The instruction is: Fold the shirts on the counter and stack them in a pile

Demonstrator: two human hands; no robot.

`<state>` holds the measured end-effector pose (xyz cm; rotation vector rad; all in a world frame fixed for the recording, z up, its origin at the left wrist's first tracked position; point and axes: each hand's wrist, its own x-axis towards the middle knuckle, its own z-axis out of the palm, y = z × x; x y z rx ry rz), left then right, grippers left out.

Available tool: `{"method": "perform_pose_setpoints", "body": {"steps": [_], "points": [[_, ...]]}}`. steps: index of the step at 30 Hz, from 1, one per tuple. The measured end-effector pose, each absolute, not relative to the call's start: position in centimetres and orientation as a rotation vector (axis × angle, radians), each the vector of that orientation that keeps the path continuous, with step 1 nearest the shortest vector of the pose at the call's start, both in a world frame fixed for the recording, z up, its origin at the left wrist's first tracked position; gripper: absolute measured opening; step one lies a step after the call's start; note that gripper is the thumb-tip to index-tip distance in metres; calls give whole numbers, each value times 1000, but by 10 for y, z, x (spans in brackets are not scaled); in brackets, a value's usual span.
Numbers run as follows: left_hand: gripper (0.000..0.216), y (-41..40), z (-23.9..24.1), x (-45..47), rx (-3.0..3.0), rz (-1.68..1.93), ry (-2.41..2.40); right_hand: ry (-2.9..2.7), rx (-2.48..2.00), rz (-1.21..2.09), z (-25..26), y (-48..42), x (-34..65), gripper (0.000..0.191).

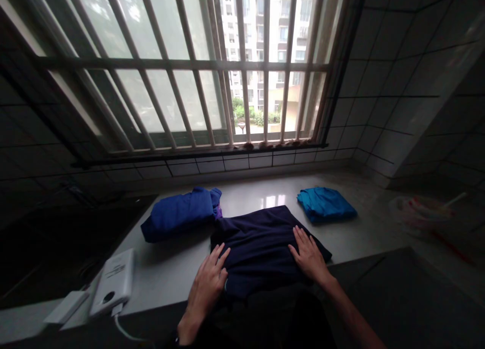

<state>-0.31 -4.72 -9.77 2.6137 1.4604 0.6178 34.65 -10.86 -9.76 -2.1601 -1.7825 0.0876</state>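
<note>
A dark navy cloth garment [261,243] lies spread on the pale countertop, its near edge hanging over the front. My left hand [210,276] rests at its left side, fingers stretched and slightly apart. On the right part of the cloth my right hand [308,253] lies flat with fingers extended. Behind and to the left is a folded blue cloth bundle [182,212], with a bit of purple at its right end. A smaller folded turquoise cloth [326,204] sits apart at the back right. What kind of garment the navy cloth is, I cannot tell.
A white power bank [113,281] with a plugged-in cable [127,334] lies at the counter's front left, beside a small white box-like object [67,307]. The dark sink area [56,238] is farther left. A blurred plastic bag [420,210] stands at right. Behind is a barred window [193,65].
</note>
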Motion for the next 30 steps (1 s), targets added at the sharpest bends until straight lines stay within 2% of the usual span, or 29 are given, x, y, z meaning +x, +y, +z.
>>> {"method": "perform_pose_setpoints", "body": {"steps": [18,30], "points": [[54,-51,-79,-2,2557,525,1378,-1799,-2192,171,-76,-115,341,65],[54,-53,-79,5,2534,565,1448,-1758,-2175,161,-81,-113,340,63]]}}
